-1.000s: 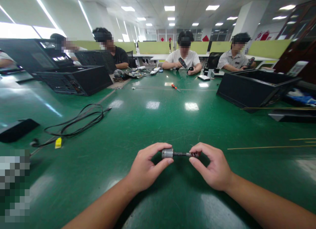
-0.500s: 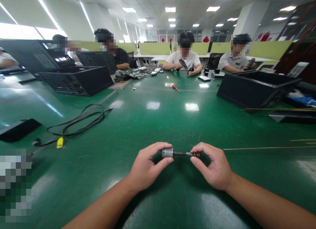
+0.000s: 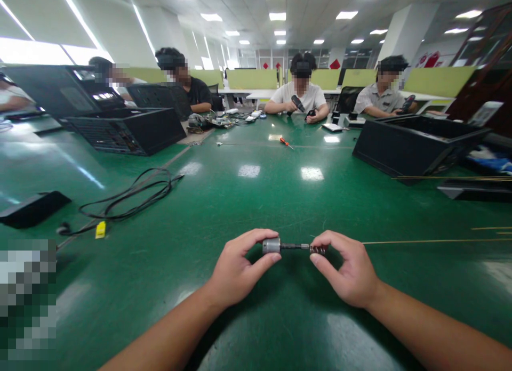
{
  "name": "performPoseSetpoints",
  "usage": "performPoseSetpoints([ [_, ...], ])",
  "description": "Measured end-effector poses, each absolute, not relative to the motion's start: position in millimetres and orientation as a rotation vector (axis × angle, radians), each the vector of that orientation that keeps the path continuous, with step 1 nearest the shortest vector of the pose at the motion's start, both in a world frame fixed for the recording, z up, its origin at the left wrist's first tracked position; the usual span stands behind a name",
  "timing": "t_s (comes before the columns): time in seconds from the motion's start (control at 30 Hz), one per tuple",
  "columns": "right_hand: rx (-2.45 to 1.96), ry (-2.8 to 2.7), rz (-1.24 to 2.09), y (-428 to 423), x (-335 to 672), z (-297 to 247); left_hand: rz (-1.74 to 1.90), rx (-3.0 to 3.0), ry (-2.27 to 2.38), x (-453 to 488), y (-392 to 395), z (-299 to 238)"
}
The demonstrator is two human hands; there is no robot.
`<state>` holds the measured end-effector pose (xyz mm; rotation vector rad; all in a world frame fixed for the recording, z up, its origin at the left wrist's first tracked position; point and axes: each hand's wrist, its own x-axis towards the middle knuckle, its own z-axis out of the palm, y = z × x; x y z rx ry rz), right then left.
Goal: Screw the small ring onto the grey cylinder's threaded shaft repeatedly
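Pinching a metal cylinder in the left hand and a coiled spring in the right hand, toward the near edge of a glossy green desk, under lit ceiling panels.

Left hand pinches metal cylinder; right hand, coiled spring.

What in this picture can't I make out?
All in the head view:
Whether the dark shaft reaches inside the spring: too small to tell.
The lower fingers of the left hand: hidden behind the hand itself.
The floor of the black case on the right: hidden by its near wall.
The object at lower left: pixelated, cut off by the edge.
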<state>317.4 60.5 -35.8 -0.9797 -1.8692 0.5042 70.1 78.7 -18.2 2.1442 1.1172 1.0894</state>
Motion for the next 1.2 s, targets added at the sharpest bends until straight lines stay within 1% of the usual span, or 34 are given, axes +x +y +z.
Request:
performPoseSetpoints([
  [0.3,-0.998,-1.829,0.395,59,319,-34,1.133,2.033,1.075,69,79,-18],
  [0.53,-0.994,-1.795,0.394,58,320,-36,1.229,1.399,1.026,68,93,-18],
  [0.67,-0.976,-1.824,0.412,58,320,-39,1.17,1.012,1.054,62,101,-19],
  [0.77,-0.937,-1.888,0.399,58,320,-40,1.103,0.862,1.035,57,104,-16],
  [0.87,-0.919,-1.924,0.398,58,318,-40,1.126,0.939,1.065,49,105,-11],
  [1.0,-0.912,-1.916,0.445,59,315,-40,1.168,1.273,1.297,19,103,-3],
  [1.13,-0.879,-1.926,0.444,58,313,-39,1.15,1.528,1.579,-45,90,1],
  [1.2,-0.872,-1.942,0.444,58,312,-39,1.0,1.618,1.766,-87,77,-4],
])
